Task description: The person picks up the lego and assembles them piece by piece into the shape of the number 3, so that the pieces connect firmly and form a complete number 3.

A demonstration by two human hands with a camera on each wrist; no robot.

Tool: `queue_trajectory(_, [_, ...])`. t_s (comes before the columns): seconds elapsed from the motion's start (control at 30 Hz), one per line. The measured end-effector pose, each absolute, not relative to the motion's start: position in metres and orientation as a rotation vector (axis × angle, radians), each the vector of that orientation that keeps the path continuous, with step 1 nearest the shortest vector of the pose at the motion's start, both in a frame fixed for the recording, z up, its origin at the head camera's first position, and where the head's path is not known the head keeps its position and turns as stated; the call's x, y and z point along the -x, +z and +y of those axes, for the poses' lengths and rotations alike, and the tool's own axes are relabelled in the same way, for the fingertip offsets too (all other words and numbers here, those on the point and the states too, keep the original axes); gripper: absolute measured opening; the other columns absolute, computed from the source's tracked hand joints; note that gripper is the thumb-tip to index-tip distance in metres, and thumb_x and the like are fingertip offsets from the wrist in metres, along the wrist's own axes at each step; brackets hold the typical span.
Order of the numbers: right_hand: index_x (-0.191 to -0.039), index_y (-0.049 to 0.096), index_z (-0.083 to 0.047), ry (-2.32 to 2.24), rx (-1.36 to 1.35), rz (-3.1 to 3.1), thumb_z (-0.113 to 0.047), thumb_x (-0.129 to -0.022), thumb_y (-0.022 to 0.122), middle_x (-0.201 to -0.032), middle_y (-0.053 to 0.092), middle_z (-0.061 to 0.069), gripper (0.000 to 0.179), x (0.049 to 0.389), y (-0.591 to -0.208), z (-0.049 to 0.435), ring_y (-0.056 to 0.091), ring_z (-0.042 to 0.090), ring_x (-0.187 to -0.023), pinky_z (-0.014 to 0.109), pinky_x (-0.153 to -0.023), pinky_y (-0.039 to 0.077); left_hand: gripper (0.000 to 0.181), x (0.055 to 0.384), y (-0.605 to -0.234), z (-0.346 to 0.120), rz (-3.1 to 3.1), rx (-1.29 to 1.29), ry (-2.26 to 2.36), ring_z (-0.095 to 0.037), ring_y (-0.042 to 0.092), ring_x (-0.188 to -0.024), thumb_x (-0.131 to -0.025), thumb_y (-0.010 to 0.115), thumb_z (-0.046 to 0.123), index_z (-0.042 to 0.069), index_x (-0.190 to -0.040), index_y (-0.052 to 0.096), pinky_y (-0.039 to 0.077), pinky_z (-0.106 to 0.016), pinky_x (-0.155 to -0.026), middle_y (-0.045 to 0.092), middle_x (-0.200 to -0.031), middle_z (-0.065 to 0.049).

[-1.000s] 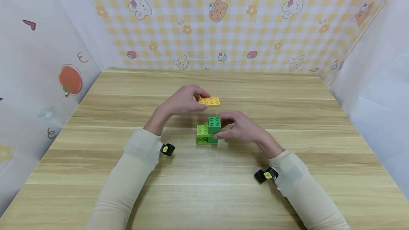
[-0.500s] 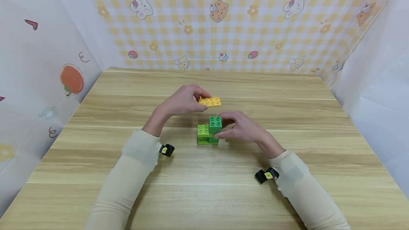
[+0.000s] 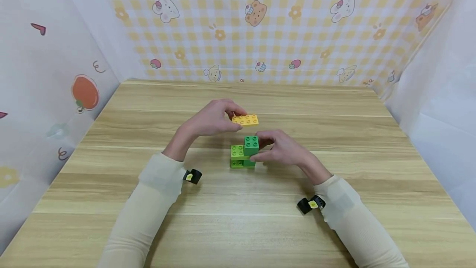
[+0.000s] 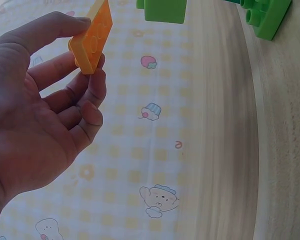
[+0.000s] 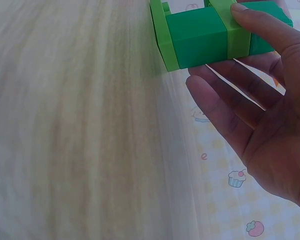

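Note:
My left hand pinches a yellow-orange building brick by its left end, thumb in front and fingers behind. The brick has two rows of studs and is held in the air, behind the green stack. In the left wrist view the brick sits between thumb and fingertips. My right hand grips the right side of a stack of green bricks, dark green and lime layers alternating. In the right wrist view the thumb of that hand presses on the upper lime brick. The stack's lowest lime brick rests on the table.
A wood-grain table spreads under both hands. Behind it hangs a yellow checked cloth with cartoon prints, and white sheets stand at both sides. A small black device sits at the left wrist and another black device at the right.
The left hand and the yellow-orange brick have shifted very slightly within the head view. Both grips look the same, and the green stack keeps its shape.

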State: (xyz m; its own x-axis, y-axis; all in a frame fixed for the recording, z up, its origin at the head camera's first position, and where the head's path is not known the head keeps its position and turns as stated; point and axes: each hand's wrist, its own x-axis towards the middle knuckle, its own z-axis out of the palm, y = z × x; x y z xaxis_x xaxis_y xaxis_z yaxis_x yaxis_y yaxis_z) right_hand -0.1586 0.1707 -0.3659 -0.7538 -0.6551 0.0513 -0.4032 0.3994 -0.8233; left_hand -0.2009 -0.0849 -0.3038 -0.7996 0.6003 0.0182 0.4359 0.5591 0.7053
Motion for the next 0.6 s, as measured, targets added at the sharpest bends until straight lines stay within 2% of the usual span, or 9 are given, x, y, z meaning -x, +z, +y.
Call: queue_trajectory(0.6, [-0.101,0.072,-0.014,-1.284,0.893,2.377,-0.019,-0.087,0.087,-0.1,0.077,-0.001,0.021,0.1571,-0.3651,0.1703,0.074,0.017,-0.1,0.044,-0.095,0.058,0.04,0.1912,-0.299,-0.0878,2.569,-0.916,1.044,-0.021,0.063,-0.102,-0.089,0.078,0.019,0.011,-0.128,0.075,0.05,-0.035,-0.087,0.07,-0.113,-0.003])
